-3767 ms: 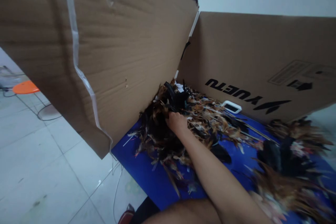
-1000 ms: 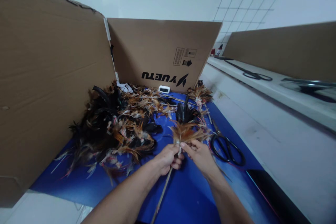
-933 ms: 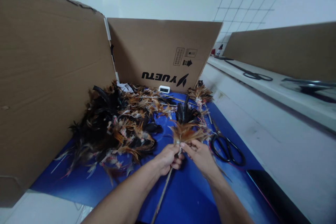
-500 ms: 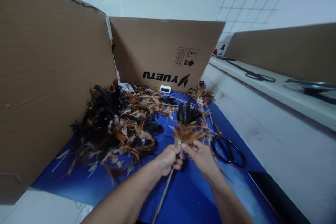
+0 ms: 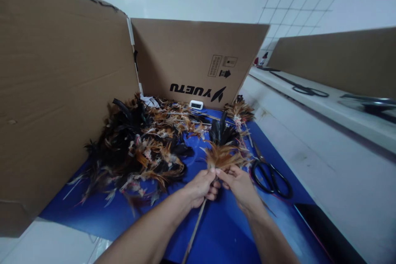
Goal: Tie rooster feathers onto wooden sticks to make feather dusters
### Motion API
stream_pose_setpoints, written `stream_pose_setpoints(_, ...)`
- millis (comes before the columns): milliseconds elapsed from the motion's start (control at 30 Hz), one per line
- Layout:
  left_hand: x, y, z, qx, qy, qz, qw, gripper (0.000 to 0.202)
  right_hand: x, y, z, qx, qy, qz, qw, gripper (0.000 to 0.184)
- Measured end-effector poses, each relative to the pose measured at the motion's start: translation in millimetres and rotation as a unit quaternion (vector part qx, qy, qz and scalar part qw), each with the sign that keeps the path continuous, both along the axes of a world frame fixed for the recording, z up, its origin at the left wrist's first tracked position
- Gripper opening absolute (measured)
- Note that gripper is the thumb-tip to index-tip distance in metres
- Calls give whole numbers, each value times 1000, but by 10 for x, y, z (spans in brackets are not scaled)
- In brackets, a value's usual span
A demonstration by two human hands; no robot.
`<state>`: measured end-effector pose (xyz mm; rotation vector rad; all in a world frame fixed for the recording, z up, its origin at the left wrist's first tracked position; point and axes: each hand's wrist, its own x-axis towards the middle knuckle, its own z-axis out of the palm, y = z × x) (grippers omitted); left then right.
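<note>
We hold the stick (image 5: 194,231) over the counter (image 5: 224,235), its lower end pointing to the front edge. Our left hand (image 5: 203,187) has its grip closed around it below the brown feathers (image 5: 224,156); our right hand (image 5: 238,182) pinches their base, its grip narrow. Black-handled scissors (image 5: 273,180) lie by the right edge, and a feather pile (image 5: 123,144) stretches to the back left corner.

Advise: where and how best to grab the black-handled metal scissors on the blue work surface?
Likely by the black looped handles, from the near side and above with the right hand once free of the brown feathers: the loops lie flat, in plain view and toward the person, while the metal blades point away.
</note>
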<state>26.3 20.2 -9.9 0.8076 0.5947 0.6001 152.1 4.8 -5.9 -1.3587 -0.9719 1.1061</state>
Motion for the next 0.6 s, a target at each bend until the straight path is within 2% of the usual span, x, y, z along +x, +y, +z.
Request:
stream_pose_setpoints(400, -6, -23, 57, 38, 30, -9, 999, 56, 41, 10, -42, -9, 48, 12, 999, 34)
stream_pose_setpoints(600, 15, -7, -9, 37, 45, 5, 998, 53, 53, 4, -54, -18, 42, 34, 998, 34)
